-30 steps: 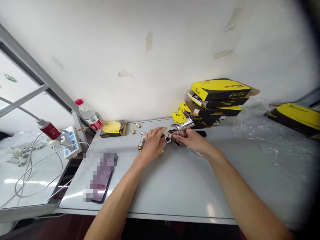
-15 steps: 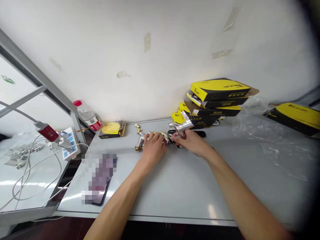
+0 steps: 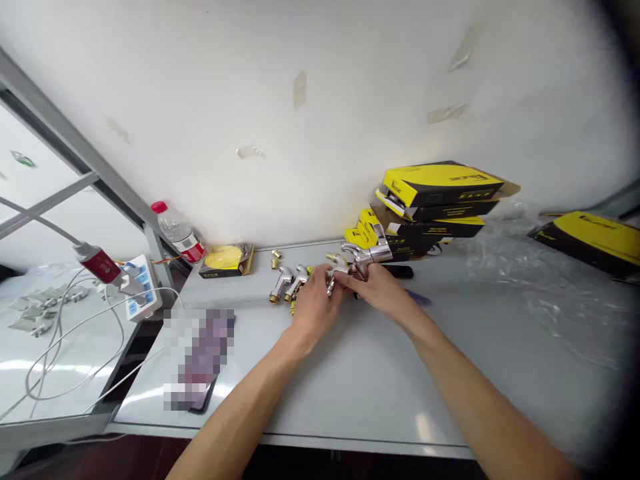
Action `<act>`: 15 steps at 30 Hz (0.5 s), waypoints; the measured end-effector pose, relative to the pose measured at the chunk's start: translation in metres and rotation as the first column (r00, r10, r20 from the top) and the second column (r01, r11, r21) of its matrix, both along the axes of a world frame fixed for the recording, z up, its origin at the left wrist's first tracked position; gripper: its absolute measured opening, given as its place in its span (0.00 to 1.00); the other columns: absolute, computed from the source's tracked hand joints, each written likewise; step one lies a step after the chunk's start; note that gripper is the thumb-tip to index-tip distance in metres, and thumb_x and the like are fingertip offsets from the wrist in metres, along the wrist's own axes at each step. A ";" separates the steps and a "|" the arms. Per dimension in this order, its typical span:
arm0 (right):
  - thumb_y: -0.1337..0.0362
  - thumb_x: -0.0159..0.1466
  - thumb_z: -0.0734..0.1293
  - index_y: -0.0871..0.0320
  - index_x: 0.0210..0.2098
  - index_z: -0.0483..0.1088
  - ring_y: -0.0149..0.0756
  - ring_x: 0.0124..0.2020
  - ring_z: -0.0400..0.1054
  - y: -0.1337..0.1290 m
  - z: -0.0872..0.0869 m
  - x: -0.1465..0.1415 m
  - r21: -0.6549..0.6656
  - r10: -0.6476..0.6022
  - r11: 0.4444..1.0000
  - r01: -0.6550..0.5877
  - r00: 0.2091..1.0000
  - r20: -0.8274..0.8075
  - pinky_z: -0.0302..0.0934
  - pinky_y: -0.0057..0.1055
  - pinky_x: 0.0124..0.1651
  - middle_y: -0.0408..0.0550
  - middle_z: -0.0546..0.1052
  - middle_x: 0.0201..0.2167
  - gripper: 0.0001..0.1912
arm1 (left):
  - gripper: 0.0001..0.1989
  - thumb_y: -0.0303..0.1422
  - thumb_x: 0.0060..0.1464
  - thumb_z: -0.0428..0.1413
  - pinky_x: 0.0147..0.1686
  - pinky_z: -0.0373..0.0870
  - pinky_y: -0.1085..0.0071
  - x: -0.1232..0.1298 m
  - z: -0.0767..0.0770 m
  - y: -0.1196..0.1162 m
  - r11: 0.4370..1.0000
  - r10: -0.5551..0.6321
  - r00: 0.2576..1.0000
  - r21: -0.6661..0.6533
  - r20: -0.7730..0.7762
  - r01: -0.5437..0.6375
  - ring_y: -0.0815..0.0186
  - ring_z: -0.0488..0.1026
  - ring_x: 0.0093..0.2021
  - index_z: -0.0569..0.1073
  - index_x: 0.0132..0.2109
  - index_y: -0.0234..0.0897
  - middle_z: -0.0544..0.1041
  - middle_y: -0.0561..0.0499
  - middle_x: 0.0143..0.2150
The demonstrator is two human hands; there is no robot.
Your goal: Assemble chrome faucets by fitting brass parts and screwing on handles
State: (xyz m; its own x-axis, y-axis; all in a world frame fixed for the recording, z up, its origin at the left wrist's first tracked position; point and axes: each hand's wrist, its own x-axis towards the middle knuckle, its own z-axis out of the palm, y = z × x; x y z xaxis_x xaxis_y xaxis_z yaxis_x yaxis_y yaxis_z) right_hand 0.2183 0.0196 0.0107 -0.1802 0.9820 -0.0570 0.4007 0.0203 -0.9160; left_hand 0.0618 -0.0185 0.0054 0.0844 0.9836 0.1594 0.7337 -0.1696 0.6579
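Observation:
My left hand (image 3: 316, 303) is closed at the middle of the table, its fingers round a small chrome fitting (image 3: 338, 267). Right beside it, my right hand (image 3: 376, 285) is closed too, close to the same fitting and against a chrome faucet (image 3: 373, 254) that lies above its fingers. Its fingertips are partly hidden. Left of my left hand lie chrome elbow fittings with brass ends (image 3: 281, 285) (image 3: 299, 280) and a small brass piece (image 3: 276, 259). A black object (image 3: 400, 271) and a blue strip (image 3: 419, 298) show beyond my right hand.
Yellow-black boxes (image 3: 440, 187) are stacked at the back, with clear plastic wrap (image 3: 515, 253) and another box (image 3: 590, 237) to the right. An open small box (image 3: 225, 260), a bottle (image 3: 180, 233), a phone (image 3: 205, 360) and a power strip (image 3: 144, 288) are at left.
My left hand has moved right, off the elbow fittings, and come up against my right hand with a chrome fitting. The faucet has shifted slightly, and the blue strip has come into sight.

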 end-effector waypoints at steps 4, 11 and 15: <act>0.42 0.53 0.70 0.57 0.27 0.61 0.34 0.30 0.66 0.000 0.003 0.002 -0.104 -0.033 0.994 0.021 0.992 -0.119 0.62 0.30 0.33 0.43 0.71 0.24 0.25 | 0.23 0.46 0.62 0.52 0.43 0.67 0.66 -0.004 0.003 0.002 0.997 -0.068 0.989 0.048 0.130 0.062 0.63 0.71 0.41 0.61 0.58 0.38 0.74 0.46 0.46; 0.46 0.52 0.73 0.56 0.31 0.64 0.37 0.33 0.70 -0.004 0.012 0.012 -0.219 0.097 0.961 -0.170 0.947 -0.306 0.66 0.33 0.37 0.46 0.73 0.27 0.23 | 0.16 0.41 0.67 0.42 0.42 0.63 0.68 -0.020 0.003 0.017 0.996 -0.061 0.982 0.070 0.176 0.050 0.64 0.69 0.40 0.70 0.45 0.37 0.74 0.47 0.40; 0.48 0.55 0.71 0.57 0.30 0.67 0.36 0.32 0.67 -0.005 0.015 0.011 -0.082 0.169 0.980 -0.182 0.974 -0.150 0.64 0.32 0.37 0.44 0.72 0.25 0.19 | 0.14 0.37 0.64 0.44 0.33 0.55 0.70 -0.019 0.005 0.014 0.999 0.036 0.978 -0.016 0.204 -0.034 0.67 0.64 0.31 0.67 0.33 0.38 0.69 0.53 0.28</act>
State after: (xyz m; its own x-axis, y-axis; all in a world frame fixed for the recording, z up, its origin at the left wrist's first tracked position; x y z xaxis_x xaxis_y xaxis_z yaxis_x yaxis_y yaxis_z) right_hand 0.2297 0.0143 0.0253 -0.3622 0.9256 -0.1101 0.2645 -0.0112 -0.9643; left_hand 0.0429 -0.0046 0.0103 0.0167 0.9874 0.1574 0.5894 -0.1369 0.7961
